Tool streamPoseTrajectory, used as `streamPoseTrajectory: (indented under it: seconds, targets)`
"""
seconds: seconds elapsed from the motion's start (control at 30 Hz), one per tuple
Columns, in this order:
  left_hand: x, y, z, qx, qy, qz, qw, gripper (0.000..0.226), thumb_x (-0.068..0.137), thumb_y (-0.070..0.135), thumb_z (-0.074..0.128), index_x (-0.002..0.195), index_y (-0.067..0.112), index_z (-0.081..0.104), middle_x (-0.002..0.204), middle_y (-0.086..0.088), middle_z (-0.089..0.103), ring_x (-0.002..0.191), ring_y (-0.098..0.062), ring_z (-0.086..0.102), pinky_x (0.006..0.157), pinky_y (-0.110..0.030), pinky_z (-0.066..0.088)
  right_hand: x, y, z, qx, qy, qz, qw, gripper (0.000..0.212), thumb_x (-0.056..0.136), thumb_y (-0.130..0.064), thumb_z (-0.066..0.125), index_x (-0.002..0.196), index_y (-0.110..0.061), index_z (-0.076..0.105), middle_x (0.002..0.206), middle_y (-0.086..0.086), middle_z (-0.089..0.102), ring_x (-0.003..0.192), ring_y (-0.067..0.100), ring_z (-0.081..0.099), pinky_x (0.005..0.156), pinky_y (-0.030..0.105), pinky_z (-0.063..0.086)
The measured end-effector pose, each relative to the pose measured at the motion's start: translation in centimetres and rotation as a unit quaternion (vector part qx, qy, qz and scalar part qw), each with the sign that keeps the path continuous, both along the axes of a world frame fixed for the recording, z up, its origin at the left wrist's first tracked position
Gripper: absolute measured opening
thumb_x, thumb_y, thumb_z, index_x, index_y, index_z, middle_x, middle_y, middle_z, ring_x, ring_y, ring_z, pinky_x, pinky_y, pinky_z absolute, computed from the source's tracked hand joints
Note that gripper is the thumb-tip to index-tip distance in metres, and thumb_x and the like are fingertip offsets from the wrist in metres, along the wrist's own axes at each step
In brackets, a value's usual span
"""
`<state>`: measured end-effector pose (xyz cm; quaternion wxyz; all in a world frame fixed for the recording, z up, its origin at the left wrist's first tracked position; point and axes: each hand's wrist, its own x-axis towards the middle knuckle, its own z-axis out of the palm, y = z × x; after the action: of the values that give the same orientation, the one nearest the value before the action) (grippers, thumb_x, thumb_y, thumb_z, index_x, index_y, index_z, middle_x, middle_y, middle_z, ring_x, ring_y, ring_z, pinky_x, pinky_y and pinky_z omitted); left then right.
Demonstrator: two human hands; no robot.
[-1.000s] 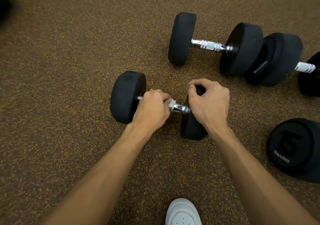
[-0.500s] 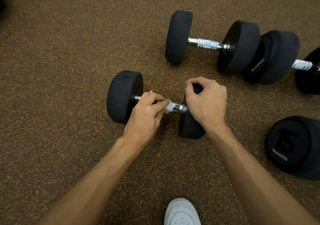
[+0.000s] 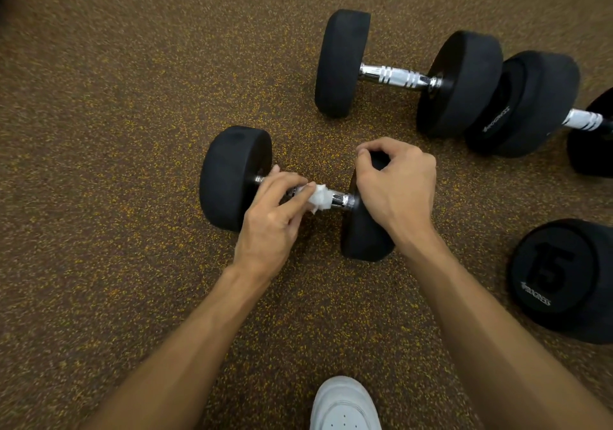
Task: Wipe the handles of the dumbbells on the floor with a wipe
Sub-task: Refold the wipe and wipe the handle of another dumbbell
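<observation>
**A:** What are the fingers doing?

**B:** The left hand (image 3: pixel 270 230) has its fingers (image 3: pixel 288 185) curled over the chrome handle (image 3: pixel 343 200) at centre frame. They pinch a crumpled white wipe (image 3: pixel 319 197) against the bar. The wipe sits past the handle's middle, toward the right head (image 3: pixel 365 240).

**A:** And the other hand?

**B:** The right hand (image 3: pixel 398 190) bends its fingers round the top of that right head and grips it.

**A:** Where does the dumbbell lie?

**B:** On its side on the speckled brown floor (image 3: pixel 116 131), mid-frame. Its left head (image 3: pixel 232 177) is just left of the left hand.

**A:** Further out?

**B:** A second dumbbell (image 3: pixel 394 76) lies in the upper right with its handle bare. A third dumbbell (image 3: pixel 530 104) lies close against its right end and runs off the right edge. A black head marked 15 (image 3: pixel 564 280) sits at the lower right. A white shoe (image 3: pixel 345 406) shows at bottom centre.
</observation>
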<state>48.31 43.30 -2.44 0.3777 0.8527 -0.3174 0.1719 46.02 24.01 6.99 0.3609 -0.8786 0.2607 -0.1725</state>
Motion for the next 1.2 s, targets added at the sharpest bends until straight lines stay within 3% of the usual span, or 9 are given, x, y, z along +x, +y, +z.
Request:
streamPoseTrajectory:
  seconds: [0.2,0.4,0.53,0.67,0.77,0.9,1.1,1.2]
  targets:
    - [0.9,-0.5,0.0,0.036,0.009,-0.093,0.995,0.037,0.1,0.001,0.072,0.137,0.004,0.072,0.131,-0.019,0.069,0.124,-0.029,0.066,0.125,-0.056,0.038,0.1,-0.1,0.3,-0.009,0.006,0.007,1.0,0.02,0.098,-0.031,0.065,0.102,-0.026,0.084,0.099,-0.01,0.079,0.093,0.008,0.069,0.088,0.03,0.055]
    - [0.5,0.9,0.2,0.035,-0.013,-0.031,0.999,0.039,0.098,-0.008,0.069,0.136,0.002,0.072,0.119,-0.021,0.062,0.117,-0.034,0.061,0.134,-0.044,0.021,0.2,-0.1,0.0,-0.007,0.003,0.002,1.0,0.021,0.096,-0.033,0.064,0.098,-0.026,0.084,0.098,-0.009,0.081,0.095,0.014,0.073,0.091,0.033,0.057]
    - [0.4,0.5,0.2,0.021,-0.009,-0.027,0.999,0.037,0.099,-0.005,0.071,0.136,0.001,0.071,0.123,-0.022,0.063,0.118,-0.031,0.061,0.13,-0.055,0.029,0.2,-0.1,0.1,-0.004,0.004,0.002,1.0,0.021,0.097,-0.033,0.064,0.098,-0.026,0.083,0.097,-0.009,0.08,0.093,0.012,0.072,0.089,0.033,0.057]
    - [1.1,-0.3,-0.2,0.027,-0.001,-0.098,0.995,0.033,0.103,0.002,0.067,0.135,-0.002,0.071,0.138,-0.022,0.068,0.132,-0.034,0.065,0.127,-0.059,0.034,0.3,0.0,0.1,-0.005,0.002,0.001,1.0,0.021,0.096,-0.033,0.064,0.096,-0.026,0.083,0.095,-0.009,0.08,0.091,0.012,0.072,0.087,0.032,0.057]
    - [1.2,-0.3,-0.6,0.051,-0.007,-0.107,0.993,0.036,0.105,0.007,0.064,0.14,0.0,0.067,0.149,-0.018,0.063,0.145,-0.033,0.056,0.128,-0.062,0.03,0.3,0.0,0.2,-0.005,0.002,0.002,1.0,0.022,0.097,-0.033,0.063,0.097,-0.025,0.084,0.095,-0.009,0.08,0.09,0.011,0.072,0.087,0.032,0.057]
    - [0.6,0.2,-0.8,0.063,-0.006,-0.038,0.997,0.047,0.106,0.013,0.066,0.152,0.005,0.057,0.16,-0.013,0.053,0.155,-0.031,0.043,0.129,-0.063,0.025,0.3,-0.1,0.3,-0.001,0.005,0.0,1.0,0.022,0.098,-0.033,0.063,0.099,-0.026,0.084,0.097,-0.009,0.08,0.091,0.012,0.072,0.088,0.034,0.058]
    - [0.7,-0.1,-0.7,0.042,0.021,-0.067,0.997,0.046,0.104,0.0,0.065,0.15,0.0,0.057,0.16,-0.012,0.053,0.156,-0.031,0.041,0.13,-0.063,0.024,0.3,0.0,0.2,-0.003,0.002,-0.002,1.0,0.022,0.097,-0.033,0.063,0.098,-0.025,0.084,0.096,-0.008,0.08,0.091,0.013,0.072,0.088,0.034,0.058]
    - [0.9,-0.7,-0.2,0.062,0.015,-0.093,0.994,0.043,0.107,0.006,0.062,0.149,0.003,0.059,0.159,-0.011,0.054,0.156,-0.031,0.042,0.13,-0.064,0.022,0.3,0.0,0.3,-0.004,-0.002,0.0,1.0,0.022,0.098,-0.032,0.063,0.098,-0.025,0.084,0.096,-0.009,0.08,0.091,0.01,0.072,0.089,0.033,0.057]
